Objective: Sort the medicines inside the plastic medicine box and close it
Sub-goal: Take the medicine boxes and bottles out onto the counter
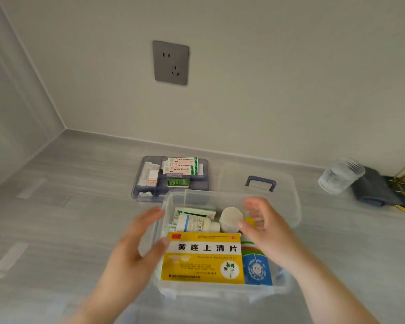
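Here my left hand (136,249) was spread open, thumb touching the yellow medicine carton (202,258) inside the clear medicine box (171,199) on the desk (56,206). My right hand (264,228) hovered, fingers apart, beside the white bottle (230,218). Behind stood the insert tray (171,176) and the lid (288,192).

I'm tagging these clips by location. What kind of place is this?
Probably a home, at a grey counter set into a wall corner. A wall socket sits above it, a clear cup stands to the right, and household medicines fill the plastic box.
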Action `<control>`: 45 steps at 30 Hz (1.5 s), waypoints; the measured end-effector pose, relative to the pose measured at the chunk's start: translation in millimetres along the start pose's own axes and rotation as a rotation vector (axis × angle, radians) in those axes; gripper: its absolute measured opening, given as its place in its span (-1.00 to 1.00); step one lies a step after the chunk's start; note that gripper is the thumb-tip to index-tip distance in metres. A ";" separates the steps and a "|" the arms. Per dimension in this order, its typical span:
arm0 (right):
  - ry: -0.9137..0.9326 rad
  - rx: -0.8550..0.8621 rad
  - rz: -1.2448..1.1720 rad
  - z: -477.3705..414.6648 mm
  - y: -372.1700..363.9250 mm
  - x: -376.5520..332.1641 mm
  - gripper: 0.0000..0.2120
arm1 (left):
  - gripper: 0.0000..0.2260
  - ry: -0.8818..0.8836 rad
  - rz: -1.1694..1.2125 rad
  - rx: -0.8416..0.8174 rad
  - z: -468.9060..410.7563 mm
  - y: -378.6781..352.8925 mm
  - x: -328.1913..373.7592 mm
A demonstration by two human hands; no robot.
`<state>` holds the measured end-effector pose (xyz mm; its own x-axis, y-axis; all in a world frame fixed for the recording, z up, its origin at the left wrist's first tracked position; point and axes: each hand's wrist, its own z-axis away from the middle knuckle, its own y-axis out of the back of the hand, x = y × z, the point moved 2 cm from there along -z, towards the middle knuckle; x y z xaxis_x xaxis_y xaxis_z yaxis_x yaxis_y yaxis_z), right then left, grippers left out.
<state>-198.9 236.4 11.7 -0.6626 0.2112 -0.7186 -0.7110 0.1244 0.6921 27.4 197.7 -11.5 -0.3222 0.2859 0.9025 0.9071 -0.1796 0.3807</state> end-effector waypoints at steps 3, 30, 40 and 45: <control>-0.105 -0.167 0.016 12.6 -12.2 0.2 -0.40 | -0.66 -0.122 -0.240 -0.071 19.0 -18.9 -2.9; -0.161 0.588 -0.863 112.8 72.8 94.9 -0.70 | -0.67 -0.241 -0.669 -0.160 29.2 -22.2 22.3; -0.604 0.482 -0.439 124.7 28.0 171.5 -0.72 | -0.88 -0.158 -0.694 -0.218 7.3 -37.5 35.0; -0.672 0.389 0.014 118.6 32.4 161.5 -0.55 | -0.92 -0.243 -0.723 -0.104 20.9 -37.1 43.4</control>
<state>-301.0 389.5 -73.9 -0.2978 0.7423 -0.6002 -0.4872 0.4225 0.7643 -14.5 236.5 9.3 -0.7460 0.5622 0.3569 0.4595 0.0467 0.8869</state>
